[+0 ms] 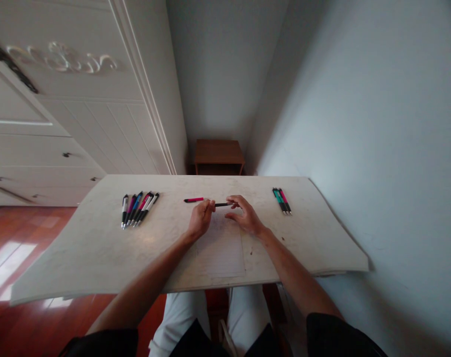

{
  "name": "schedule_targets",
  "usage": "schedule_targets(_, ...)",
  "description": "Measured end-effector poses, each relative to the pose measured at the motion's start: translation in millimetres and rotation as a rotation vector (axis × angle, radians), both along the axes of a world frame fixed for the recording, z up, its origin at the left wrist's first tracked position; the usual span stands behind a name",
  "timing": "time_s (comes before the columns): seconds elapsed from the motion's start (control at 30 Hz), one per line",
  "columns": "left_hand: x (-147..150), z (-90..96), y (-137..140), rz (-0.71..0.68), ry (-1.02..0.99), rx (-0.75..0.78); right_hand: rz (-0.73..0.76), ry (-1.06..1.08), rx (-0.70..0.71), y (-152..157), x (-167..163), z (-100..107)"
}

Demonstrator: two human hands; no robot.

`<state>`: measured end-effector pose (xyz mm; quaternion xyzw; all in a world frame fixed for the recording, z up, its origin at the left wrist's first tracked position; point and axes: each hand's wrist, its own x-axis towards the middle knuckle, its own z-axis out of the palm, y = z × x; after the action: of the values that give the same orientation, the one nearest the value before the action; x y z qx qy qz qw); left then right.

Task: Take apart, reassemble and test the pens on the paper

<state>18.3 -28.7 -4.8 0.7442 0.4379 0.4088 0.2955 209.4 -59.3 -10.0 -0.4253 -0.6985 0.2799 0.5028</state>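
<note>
Near the middle of the table, my left hand (202, 218) is closed around one end of a pen (222, 205). Its black grip section sticks out to the right, and the rest is hidden in my fist. My right hand (245, 215) is at the pen's other end, fingers curled around the tip and thumb held apart below it. Whether a fingertip touches the tip is hard to make out. Just beyond my left hand lies a pink and black pen part (193, 200), its right end partly hidden. A lined sheet of paper (221, 253) lies under my hands.
Several pens (139, 209) in mixed colours lie side by side on the left of the white table (98, 258). Green and pink pens (282, 201) lie together on the right. A white cabinet (136, 124) stands left, a wall (377, 148) right, and a small brown wooden stand (218, 151) behind.
</note>
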Motion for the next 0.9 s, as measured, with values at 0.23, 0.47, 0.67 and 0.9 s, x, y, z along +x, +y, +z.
schedule_targets(0.23, -2.8, -3.1, -0.6, -0.043, 0.096, 0.095, -0.091, 0.001, -0.149, -4.7, 2.4, 0.3)
schedule_targets(0.47, -4.4, -5.7, -0.4, -0.066, 0.123, 0.16, -0.101, -0.046, -0.123, -6.9, 1.4, 7.2)
schedule_targets(0.67, -5.4, -7.2, 1.1, -0.051, 0.135, 0.155, -0.123, -0.031, -0.064, -4.8, 3.1, 4.3)
schedule_targets(0.9, -7.1, -8.4, 1.9, -0.073, 0.115, 0.167, -0.129, -0.067, 0.0, -4.1, 7.2, 6.5)
